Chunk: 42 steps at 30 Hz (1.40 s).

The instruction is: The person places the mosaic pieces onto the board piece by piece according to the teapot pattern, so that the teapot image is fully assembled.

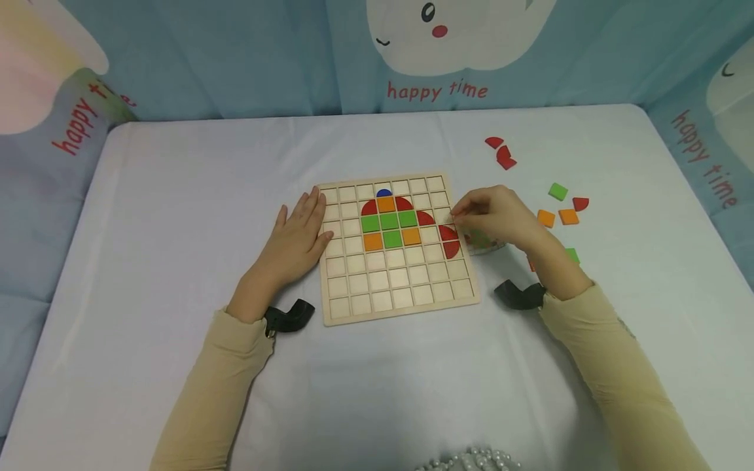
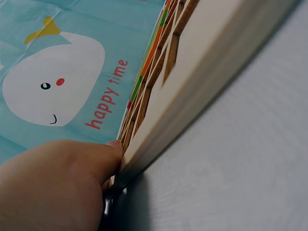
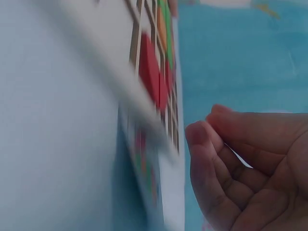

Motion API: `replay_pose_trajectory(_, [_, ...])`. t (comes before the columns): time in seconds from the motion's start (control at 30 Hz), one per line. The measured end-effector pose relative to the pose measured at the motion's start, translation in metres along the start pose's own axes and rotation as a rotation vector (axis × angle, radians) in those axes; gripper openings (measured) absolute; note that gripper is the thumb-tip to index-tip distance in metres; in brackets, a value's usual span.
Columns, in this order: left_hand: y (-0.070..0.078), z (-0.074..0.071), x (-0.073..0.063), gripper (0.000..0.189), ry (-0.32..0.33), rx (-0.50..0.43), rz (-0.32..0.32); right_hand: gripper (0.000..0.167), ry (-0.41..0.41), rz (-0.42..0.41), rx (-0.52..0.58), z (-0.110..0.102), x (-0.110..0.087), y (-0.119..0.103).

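A square wooden grid board [image 1: 387, 281] lies at the middle of the table. Green squares [image 1: 390, 220], orange squares [image 1: 373, 242], red quarter-round pieces [image 1: 451, 249] and a blue rounded piece [image 1: 384, 193] sit in its cells. My left hand [image 1: 292, 239] rests flat along the board's left edge, fingers extended; in the left wrist view the thumb [image 2: 103, 156] touches its rim. Over the right edge, my right hand [image 1: 497, 212] has thumb and fingers bent together. Between its fingertips [image 3: 198, 132] nothing shows in the right wrist view. Beneath that hand is a partly hidden patterned item [image 1: 482, 242].
To the right lie loose pieces: red ones [image 1: 503, 156] at the back, a green square [image 1: 557, 191], orange squares [image 1: 568, 216] and a red quarter-round [image 1: 580, 204]. A pearly beaded object [image 1: 471, 460] shows at the front edge. A blue printed curtain [image 1: 235, 59] hangs behind the table.
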<state>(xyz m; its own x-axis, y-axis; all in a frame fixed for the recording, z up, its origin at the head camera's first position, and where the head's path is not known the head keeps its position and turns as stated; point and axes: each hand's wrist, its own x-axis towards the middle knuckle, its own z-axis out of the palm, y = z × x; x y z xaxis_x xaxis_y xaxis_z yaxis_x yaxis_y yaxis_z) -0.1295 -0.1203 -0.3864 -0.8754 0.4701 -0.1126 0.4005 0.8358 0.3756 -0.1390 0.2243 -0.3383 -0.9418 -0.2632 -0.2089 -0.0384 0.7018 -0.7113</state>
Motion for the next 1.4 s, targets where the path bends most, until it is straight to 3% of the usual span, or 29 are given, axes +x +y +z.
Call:
replay_pose_trajectory(0.47, [-0.001, 0.001, 0.000, 0.064, 0.011, 0.007, -0.005, 0.029, 0.152, 0.160, -0.048, -0.054, -0.040, 0.049])
replay_pose_trajectory(0.67, [-0.002, 0.001, 0.000, 0.064, 0.009, 0.008, -0.011, 0.038, 0.208, 0.195, 0.071, -0.068, -0.046, 0.073])
replay_pose_trajectory(1.0, [-0.003, 0.003, 0.001, 0.065, 0.019, 0.011, -0.001, 0.049, 0.218, 0.310, 0.049, -0.076, -0.047, 0.108])
replay_pose_trajectory(1.4, [-0.004, 0.003, 0.001, 0.064, 0.010, 0.011, -0.001, 0.036, 0.215, 0.289, 0.018, -0.075, -0.050, 0.101])
